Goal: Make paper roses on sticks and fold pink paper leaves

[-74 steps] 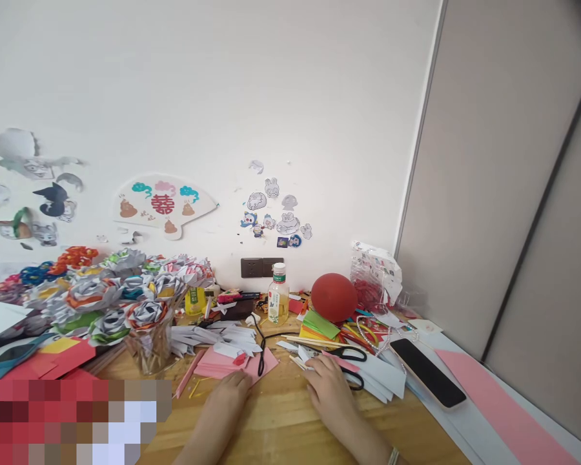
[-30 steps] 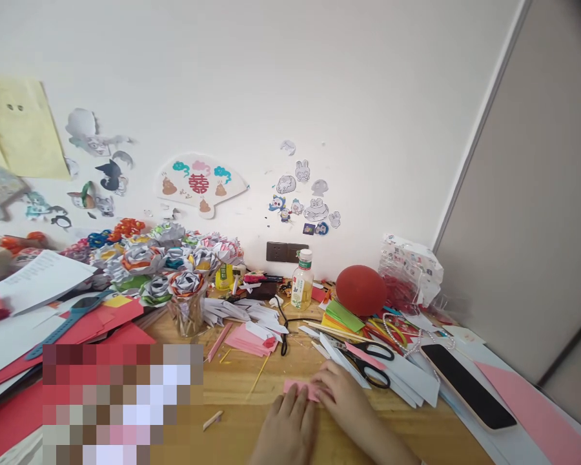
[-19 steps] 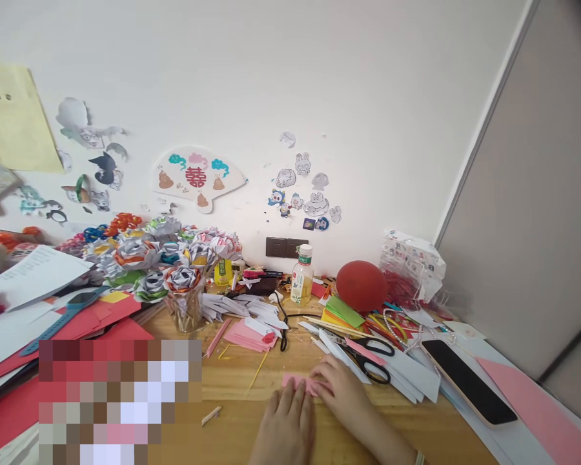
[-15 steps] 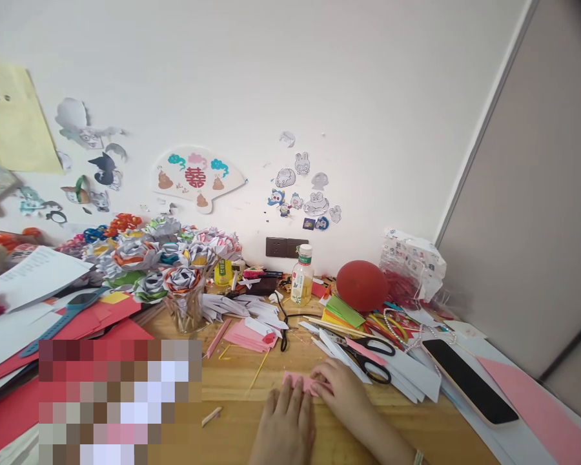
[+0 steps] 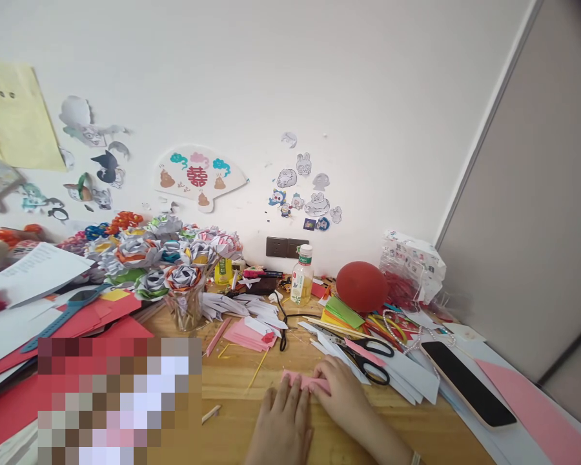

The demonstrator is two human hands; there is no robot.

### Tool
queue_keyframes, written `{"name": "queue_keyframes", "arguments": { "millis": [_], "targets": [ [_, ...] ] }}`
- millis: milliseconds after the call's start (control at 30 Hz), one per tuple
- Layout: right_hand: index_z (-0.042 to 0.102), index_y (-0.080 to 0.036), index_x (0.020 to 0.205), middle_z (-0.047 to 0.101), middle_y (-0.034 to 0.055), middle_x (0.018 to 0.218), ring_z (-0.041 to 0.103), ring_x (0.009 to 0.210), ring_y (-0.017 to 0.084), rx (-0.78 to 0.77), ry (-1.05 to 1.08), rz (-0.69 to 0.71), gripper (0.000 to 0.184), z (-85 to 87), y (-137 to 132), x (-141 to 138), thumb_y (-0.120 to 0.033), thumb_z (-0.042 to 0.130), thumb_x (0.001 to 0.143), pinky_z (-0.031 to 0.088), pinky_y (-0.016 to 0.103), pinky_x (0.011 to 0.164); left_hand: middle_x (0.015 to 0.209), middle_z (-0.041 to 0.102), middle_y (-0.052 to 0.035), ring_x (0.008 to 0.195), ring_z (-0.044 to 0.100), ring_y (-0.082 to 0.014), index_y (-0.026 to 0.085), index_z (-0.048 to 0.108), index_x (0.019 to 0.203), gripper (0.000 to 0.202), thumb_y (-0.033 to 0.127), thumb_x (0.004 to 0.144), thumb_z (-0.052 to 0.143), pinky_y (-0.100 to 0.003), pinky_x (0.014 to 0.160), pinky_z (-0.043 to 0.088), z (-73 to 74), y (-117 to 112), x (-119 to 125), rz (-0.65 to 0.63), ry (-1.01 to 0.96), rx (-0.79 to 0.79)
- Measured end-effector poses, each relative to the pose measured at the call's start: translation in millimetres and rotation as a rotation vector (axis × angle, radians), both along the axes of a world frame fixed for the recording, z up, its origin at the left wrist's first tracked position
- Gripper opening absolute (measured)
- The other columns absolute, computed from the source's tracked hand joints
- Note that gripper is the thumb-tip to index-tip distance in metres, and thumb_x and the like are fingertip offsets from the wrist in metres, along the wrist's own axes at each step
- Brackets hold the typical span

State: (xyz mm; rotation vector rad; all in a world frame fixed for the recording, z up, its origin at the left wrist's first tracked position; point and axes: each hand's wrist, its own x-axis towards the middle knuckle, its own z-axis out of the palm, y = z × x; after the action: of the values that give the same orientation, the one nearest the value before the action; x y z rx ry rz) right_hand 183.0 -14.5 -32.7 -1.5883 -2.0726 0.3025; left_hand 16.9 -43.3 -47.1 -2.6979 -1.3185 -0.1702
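A small strip of pink paper [image 5: 306,378] lies on the wooden table in front of me, partly covered by my fingers. My left hand [image 5: 281,410] rests flat on its left part, fingers stretched out and pressing it down. At the right part, my right hand [image 5: 343,391] has its thumb and fingers closed on the paper. Beyond the right hand are black-handled scissors [image 5: 375,371], lying over white paper strips. A stack of pink paper pieces [image 5: 244,336] sits farther back to the left.
Behind stand a bottle [image 5: 301,278], a red balloon [image 5: 362,286] and a cup of paper flowers [image 5: 186,310]. A phone [image 5: 467,384] lies on papers at right. Red sheets [image 5: 116,332] and a blue watch [image 5: 70,313] are at left. A blurred patch hides the lower left.
My right hand has shifted slightly to the right along the pink paper, and more of the paper shows between the hands. The left hand stays nearly in place.
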Motion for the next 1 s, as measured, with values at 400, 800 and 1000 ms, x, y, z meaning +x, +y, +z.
{"name": "queue_keyframes", "arguments": {
  "millis": [400,800,1000],
  "targets": [
    [0.059,-0.018,0.079,0.062,0.0037,0.088,0.055,0.087,0.020,-0.001,-0.050,-0.006,0.003,-0.7,0,-2,-0.016,0.057,0.080,0.037,0.028,0.077,0.140,0.042,-0.0156,0.127,0.040,-0.0370,0.012,0.043,0.135,0.054,0.017,0.082,0.046,-0.052,0.096,0.041,14.2,-4,1,0.009,0.023,-0.046],
    [0.057,-0.020,0.083,0.060,0.0026,0.092,0.052,0.090,0.021,0.009,-0.075,-0.004,0.003,-0.7,-3,-1,-0.019,0.057,0.080,0.035,0.029,0.079,0.140,0.042,-0.0167,0.129,0.037,-0.0367,0.016,0.043,0.135,0.050,0.024,0.086,0.046,-0.056,0.099,0.036,9.6,-2,0,0.029,0.021,-0.089],
    [0.057,-0.022,0.088,0.060,0.0008,0.096,0.053,0.093,0.020,-0.129,-0.032,0.036,0.016,16.7,-8,21,-0.019,0.062,0.074,0.035,0.028,0.079,0.144,0.034,-0.0164,0.133,0.031,-0.0347,0.015,0.042,0.136,0.050,0.024,0.086,0.044,-0.058,0.103,0.031,31.7,-6,-1,0.053,-0.011,-0.217]
  ]
}}
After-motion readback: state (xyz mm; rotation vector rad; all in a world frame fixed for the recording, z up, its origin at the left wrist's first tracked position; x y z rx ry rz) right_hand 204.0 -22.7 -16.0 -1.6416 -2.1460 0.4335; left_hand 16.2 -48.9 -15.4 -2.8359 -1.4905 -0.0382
